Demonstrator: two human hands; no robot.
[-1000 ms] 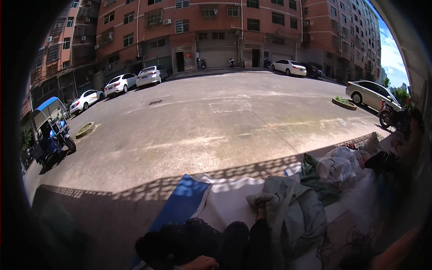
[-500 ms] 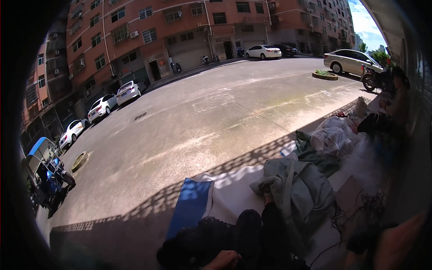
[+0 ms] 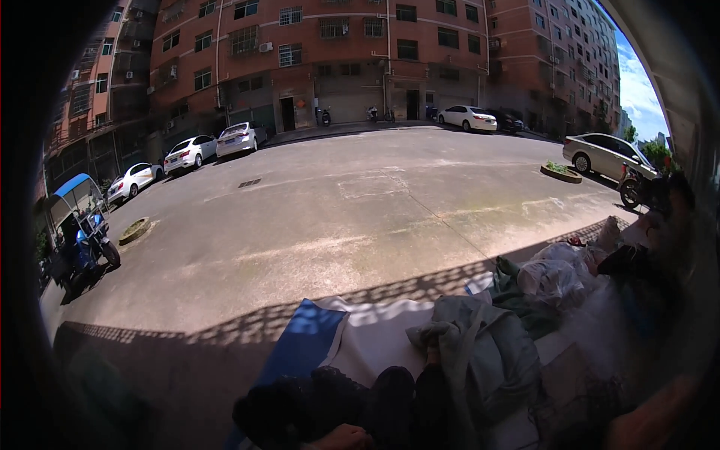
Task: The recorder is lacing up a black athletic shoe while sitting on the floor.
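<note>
At the bottom edge of the head view only one hand (image 3: 341, 437) shows, a knuckled sliver resting on the dark cloth (image 3: 322, 405) that lies bunched across the person's lap or legs. Which hand it is cannot be told from so little, and whether its fingers are curled or spread cannot be told either; the other hand is out of view. A reddish blur at the lower right corner may be an arm, but it is too dim to say.

The dark cloth sits at the near end of a white sheet (image 3: 379, 337) with a blue mat (image 3: 304, 341) along its left side, both spread on the ground in shade. Just right of the cloth a grey-green garment (image 3: 487, 352) is heaped, and beyond it lies a clear plastic bag (image 3: 551, 277) of pale stuff. A dark-clothed person (image 3: 664, 232) sits at the far right. Sunlit concrete (image 3: 337, 217), parked cars (image 3: 191, 150) and a blue tricycle (image 3: 79, 232) fill the rest.

The head is raised toward the yard, so the work seems paused, with the hand merely resting on the cloth. Any further handling would call for looking down first, as the cloth is barely in view.
</note>
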